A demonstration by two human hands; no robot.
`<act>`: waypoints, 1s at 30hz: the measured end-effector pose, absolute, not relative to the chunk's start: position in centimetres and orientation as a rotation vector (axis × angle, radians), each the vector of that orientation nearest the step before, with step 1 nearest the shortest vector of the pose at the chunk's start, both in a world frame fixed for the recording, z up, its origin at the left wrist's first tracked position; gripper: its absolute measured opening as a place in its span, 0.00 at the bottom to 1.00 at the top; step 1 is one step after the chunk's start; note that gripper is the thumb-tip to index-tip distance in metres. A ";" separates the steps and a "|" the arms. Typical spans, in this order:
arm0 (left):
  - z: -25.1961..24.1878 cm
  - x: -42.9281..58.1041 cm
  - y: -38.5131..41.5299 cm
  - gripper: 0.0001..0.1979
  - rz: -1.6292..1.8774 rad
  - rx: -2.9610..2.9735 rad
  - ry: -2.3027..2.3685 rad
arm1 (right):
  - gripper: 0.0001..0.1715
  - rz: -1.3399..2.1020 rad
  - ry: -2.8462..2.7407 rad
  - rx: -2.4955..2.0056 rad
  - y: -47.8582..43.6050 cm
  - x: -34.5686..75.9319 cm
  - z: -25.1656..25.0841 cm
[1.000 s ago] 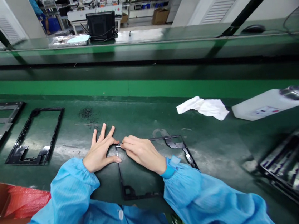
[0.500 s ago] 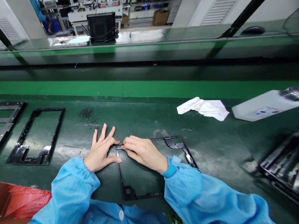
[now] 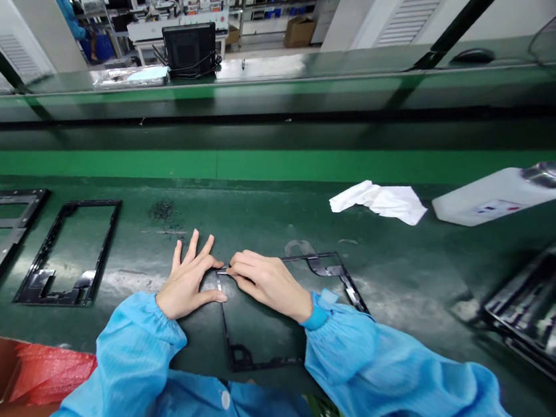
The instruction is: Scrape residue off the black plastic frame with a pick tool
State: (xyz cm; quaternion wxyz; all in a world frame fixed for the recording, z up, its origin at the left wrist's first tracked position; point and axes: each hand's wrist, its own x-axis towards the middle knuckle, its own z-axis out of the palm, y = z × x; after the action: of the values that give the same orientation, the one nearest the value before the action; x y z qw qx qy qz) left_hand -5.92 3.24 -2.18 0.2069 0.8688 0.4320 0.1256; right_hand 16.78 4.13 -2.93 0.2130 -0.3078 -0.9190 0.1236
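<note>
A thin black rectangular frame (image 3: 226, 328) lies on the green bench in front of me, partly covered by my right hand and sleeve. My left hand (image 3: 189, 285) has its fingers spread, with the thumb and index fingertip at the frame's upper left corner. Just beside it, my right hand (image 3: 266, 283) pinches a small thin metal blade (image 3: 222, 273) with its tip at that same corner. Fingers hide most of the blade, so its exact kind does not show.
Farther left lie another black frame (image 3: 97, 256) and a grey fixture plate (image 3: 6, 229). Black scraps (image 3: 161, 211) are scattered beyond my left hand. A white cloth (image 3: 382, 203), a white bottle (image 3: 492, 197) and stacked black frames (image 3: 535, 306) lie to the right.
Both hands stay almost in place at the frame's corner. The view has shifted very slightly.
</note>
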 end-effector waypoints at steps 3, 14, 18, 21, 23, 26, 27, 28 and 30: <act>-2.1 -5.9 3.2 0.27 0.348 2.432 1.208 | 0.09 0.286 -2.547 -0.892 4.0 16.6 -2.8; -2.2 -5.9 3.2 0.27 0.361 2.420 1.209 | 0.10 0.280 -2.549 -0.876 4.1 16.7 -2.8; -2.1 -5.9 3.2 0.27 0.341 2.423 1.214 | 0.09 0.300 -2.588 -0.819 4.1 16.7 -2.7; -2.1 -5.9 3.2 0.27 0.326 2.433 1.215 | 0.08 0.346 -2.551 -0.844 4.1 16.7 -2.7; -2.1 -5.9 3.2 0.27 0.328 2.437 1.216 | 0.09 0.325 -2.529 -0.879 4.1 16.7 -2.8; -2.1 -5.9 3.2 0.27 0.342 2.429 1.214 | 0.09 0.302 -2.567 -0.847 4.2 16.7 -2.9; -2.1 -5.9 3.2 0.26 0.347 2.424 1.213 | 0.09 0.316 -2.582 -0.823 4.2 16.8 -2.9; -2.1 -5.9 3.2 0.26 0.351 2.421 1.212 | 0.09 0.337 -2.589 -0.805 4.2 16.8 -2.9; -2.1 -5.9 3.2 0.27 0.351 2.417 1.210 | 0.09 0.370 -2.573 -0.804 4.2 16.9 -2.9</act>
State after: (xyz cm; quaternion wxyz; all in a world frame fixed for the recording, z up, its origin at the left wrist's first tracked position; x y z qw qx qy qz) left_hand -5.92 3.19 -2.11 0.2065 0.8677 0.4344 0.1259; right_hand 16.86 4.21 -2.89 0.2087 -0.2891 -0.9248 0.1329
